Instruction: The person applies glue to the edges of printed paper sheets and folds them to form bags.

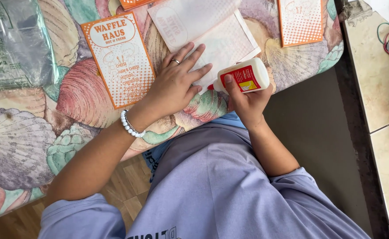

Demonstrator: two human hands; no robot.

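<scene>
The left hand lay flat, fingers spread and holding nothing, pressing on the near corner of a white paper sheet with a faint dotted print. A ring sat on one finger and a white bead bracelet circled the wrist. The right hand had its grip closed around a white glue bottle with a red label; the bottle lay tipped on its side, its nozzle pointing left and touching or almost touching the sheet's near edge, just beside the left fingertips.

The sheet rested on a surface covered with a cloth printed in large seashells. Just left of the left hand lay an orange-and-white printed card, its lower edge near the wrist. A second orange-bordered card lay well apart at the far right, and a clear plastic bag covered the far left corner. The person wore a lilac shirt.
</scene>
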